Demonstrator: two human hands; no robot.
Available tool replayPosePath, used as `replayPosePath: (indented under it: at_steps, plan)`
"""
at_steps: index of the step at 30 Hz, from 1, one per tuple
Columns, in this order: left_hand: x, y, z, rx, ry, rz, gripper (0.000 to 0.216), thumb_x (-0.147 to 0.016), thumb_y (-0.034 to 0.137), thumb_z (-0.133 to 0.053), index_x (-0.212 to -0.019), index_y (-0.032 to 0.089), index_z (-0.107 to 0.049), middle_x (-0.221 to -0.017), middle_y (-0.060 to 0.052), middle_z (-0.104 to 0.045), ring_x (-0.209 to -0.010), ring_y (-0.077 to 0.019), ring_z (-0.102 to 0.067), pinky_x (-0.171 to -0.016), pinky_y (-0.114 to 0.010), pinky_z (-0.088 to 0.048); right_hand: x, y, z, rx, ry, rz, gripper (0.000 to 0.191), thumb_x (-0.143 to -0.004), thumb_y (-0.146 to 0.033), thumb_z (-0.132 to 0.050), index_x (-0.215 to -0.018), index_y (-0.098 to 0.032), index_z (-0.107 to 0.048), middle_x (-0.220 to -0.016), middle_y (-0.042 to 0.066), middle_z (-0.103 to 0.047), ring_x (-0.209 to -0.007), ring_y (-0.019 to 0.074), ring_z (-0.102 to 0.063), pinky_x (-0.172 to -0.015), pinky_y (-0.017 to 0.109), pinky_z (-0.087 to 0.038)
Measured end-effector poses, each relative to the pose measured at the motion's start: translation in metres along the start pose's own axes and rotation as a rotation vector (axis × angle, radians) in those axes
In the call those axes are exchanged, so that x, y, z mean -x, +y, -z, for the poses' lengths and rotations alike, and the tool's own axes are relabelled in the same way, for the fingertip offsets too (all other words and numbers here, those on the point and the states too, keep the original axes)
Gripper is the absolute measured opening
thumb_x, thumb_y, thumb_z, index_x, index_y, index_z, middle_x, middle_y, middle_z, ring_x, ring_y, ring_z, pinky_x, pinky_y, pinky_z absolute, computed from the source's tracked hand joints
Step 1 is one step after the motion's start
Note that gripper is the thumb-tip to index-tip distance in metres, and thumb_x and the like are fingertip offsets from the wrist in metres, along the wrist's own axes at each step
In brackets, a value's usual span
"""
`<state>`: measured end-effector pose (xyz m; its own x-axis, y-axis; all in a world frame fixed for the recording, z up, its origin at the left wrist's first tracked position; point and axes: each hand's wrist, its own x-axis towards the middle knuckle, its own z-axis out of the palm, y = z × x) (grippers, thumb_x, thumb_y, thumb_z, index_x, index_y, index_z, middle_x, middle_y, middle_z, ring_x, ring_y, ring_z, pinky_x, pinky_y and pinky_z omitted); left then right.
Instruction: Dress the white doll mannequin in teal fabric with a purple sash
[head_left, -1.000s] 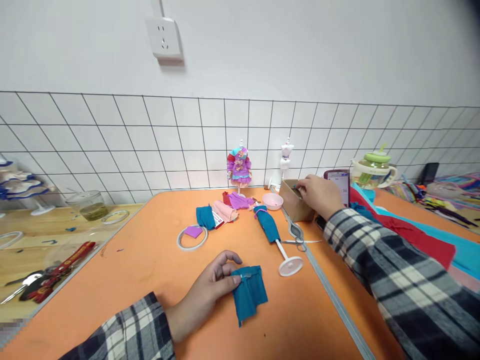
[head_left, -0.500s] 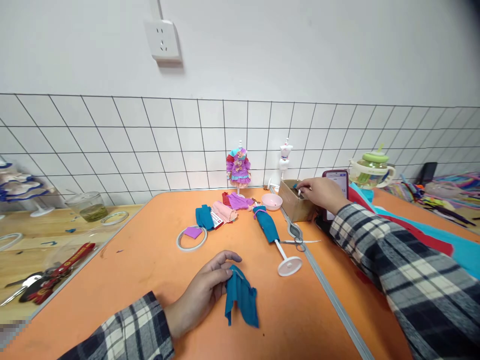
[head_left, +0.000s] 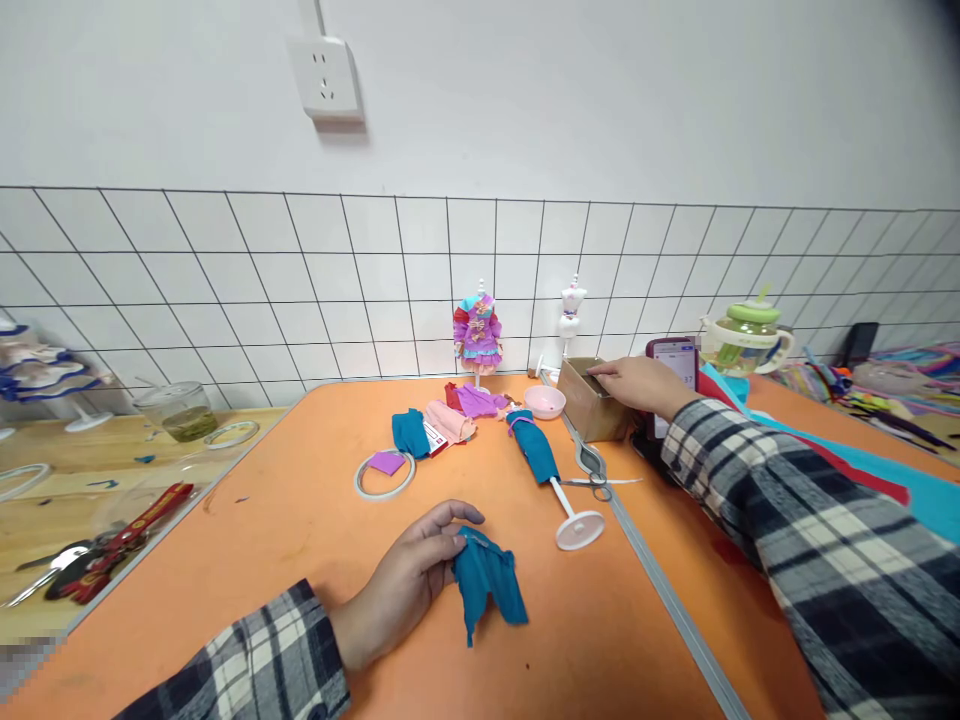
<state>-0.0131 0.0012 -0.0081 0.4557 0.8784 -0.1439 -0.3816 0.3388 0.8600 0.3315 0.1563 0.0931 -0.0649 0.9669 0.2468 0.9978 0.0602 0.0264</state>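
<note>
My left hand point(head_left: 415, 575) pinches the top edge of a small teal piece of cloth point(head_left: 490, 580) between thumb and index finger. The cloth hangs in two flaps over the orange table. My right hand point(head_left: 637, 384) reaches over a small brown cardboard box point(head_left: 596, 405); its fingertips dip inside and are hidden behind the rim. Between the hands lies a toppled doll stand point(head_left: 577, 529) dressed in a teal garment point(head_left: 534, 447) with a purple band. Small scissors point(head_left: 599, 487) rest beside it.
A phone point(head_left: 675, 368) stands behind my right wrist. Left of the box are a pink bowl point(head_left: 544, 402), fabric scraps point(head_left: 448, 423) and a tape roll point(head_left: 385, 494). A dressed doll stand point(head_left: 478, 335) and a bare white one point(head_left: 571, 310) stand near the wall.
My right hand has sunk its fingertips deeper into the box. The teal cloth in my left hand has swung slightly to the right and its flaps have spread.
</note>
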Motion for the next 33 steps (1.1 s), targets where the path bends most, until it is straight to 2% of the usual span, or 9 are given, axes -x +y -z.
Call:
replayPosePath:
  at_steps: [3,9,14,18,21,23,26,29,33]
  plan:
    - [-0.001,0.0,0.0,0.007,0.012,-0.01,0.021,-0.084,0.02,-0.066,-0.104,0.016,-0.06,-0.083,-0.006,-0.07,-0.081,-0.0213,-0.068,-0.075,-0.031,-0.049,0.003,0.001,0.001,0.006,0.041,-0.041,0.043,-0.088,-0.033,-0.043,-0.124,-0.033,-0.067,-0.118,0.003,-0.071,-0.1,0.0245,-0.065,-0.079,0.032,-0.047]
    - [0.0,0.004,-0.003,0.08,0.057,-0.028,0.023,-0.084,0.019,-0.064,-0.107,0.017,-0.061,-0.082,-0.007,-0.072,-0.08,-0.0241,-0.071,-0.077,-0.036,-0.051,0.004,0.001,0.011,0.016,0.104,-0.074,0.032,-0.083,-0.035,-0.051,-0.1,-0.028,-0.077,-0.097,0.007,-0.075,-0.089,0.0257,-0.067,-0.07,0.031,-0.045]
    - [-0.002,0.007,-0.001,0.146,0.046,0.012,0.024,-0.081,0.012,-0.06,-0.104,0.013,-0.064,-0.095,-0.012,-0.074,-0.084,-0.0236,-0.071,-0.071,-0.032,-0.052,-0.001,0.003,0.015,-0.021,0.134,-0.054,0.035,-0.087,-0.033,-0.048,-0.112,-0.028,-0.073,-0.105,0.005,-0.075,-0.096,0.0247,-0.066,-0.071,0.03,-0.044]
    - [-0.004,0.008,0.003,0.202,0.058,-0.021,0.027,-0.079,0.012,-0.054,-0.104,0.011,-0.065,-0.101,-0.014,-0.073,-0.087,-0.0225,-0.07,-0.076,-0.033,-0.054,0.006,-0.005,0.018,-0.05,0.171,-0.047,0.045,-0.091,-0.032,-0.044,-0.134,-0.031,-0.058,-0.113,0.005,-0.073,-0.098,0.0253,-0.066,-0.073,0.031,-0.044]
    - [-0.004,0.008,0.003,0.245,0.045,-0.068,0.029,-0.077,0.013,-0.053,-0.104,0.011,-0.065,-0.105,-0.014,-0.073,-0.089,-0.0232,-0.07,-0.079,-0.035,-0.054,0.028,-0.024,0.02,-0.097,0.212,0.006,0.041,-0.092,-0.038,-0.044,-0.127,-0.027,-0.062,-0.11,0.006,-0.072,-0.095,0.0244,-0.065,-0.071,0.03,-0.043]
    - [-0.003,0.01,0.004,0.238,0.067,-0.099,0.028,-0.077,0.012,-0.053,-0.102,0.012,-0.065,-0.102,-0.013,-0.074,-0.087,-0.0233,-0.071,-0.079,-0.036,-0.055,0.05,-0.042,0.016,-0.123,0.059,0.124,0.037,-0.091,-0.045,-0.044,-0.097,-0.022,-0.072,-0.093,0.006,-0.074,-0.082,0.0213,-0.065,-0.063,0.028,-0.04]
    - [-0.003,0.016,0.007,0.197,0.192,-0.183,0.023,-0.079,0.009,-0.053,-0.098,0.013,-0.065,-0.094,-0.01,-0.075,-0.085,-0.0225,-0.071,-0.08,-0.036,-0.055,0.083,-0.069,0.004,-0.149,-0.306,0.211,0.053,-0.088,-0.06,-0.046,-0.065,-0.018,-0.069,-0.063,0.007,-0.066,-0.058,0.0172,-0.059,-0.052,0.027,-0.032]
    - [-0.005,0.021,0.011,0.201,0.277,-0.233,0.029,-0.08,0.009,-0.053,-0.107,0.013,-0.062,-0.098,-0.01,-0.074,-0.09,-0.0243,-0.071,-0.084,-0.039,-0.055,0.106,-0.089,-0.008,-0.278,-0.477,0.171,0.051,-0.087,-0.054,-0.048,-0.058,-0.016,-0.066,-0.054,0.006,-0.061,-0.052,0.015,-0.055,-0.048,0.026,-0.028]
    - [-0.005,0.024,0.008,0.23,0.232,-0.272,0.048,-0.08,0.009,-0.052,-0.127,0.016,-0.053,-0.111,-0.01,-0.071,-0.094,-0.0243,-0.07,-0.086,-0.04,-0.055,0.128,-0.11,-0.012,-0.36,-0.54,0.17,0.028,-0.08,-0.032,-0.055,-0.06,-0.017,-0.067,-0.054,0.003,-0.062,-0.049,0.0131,-0.056,-0.045,0.023,-0.032]
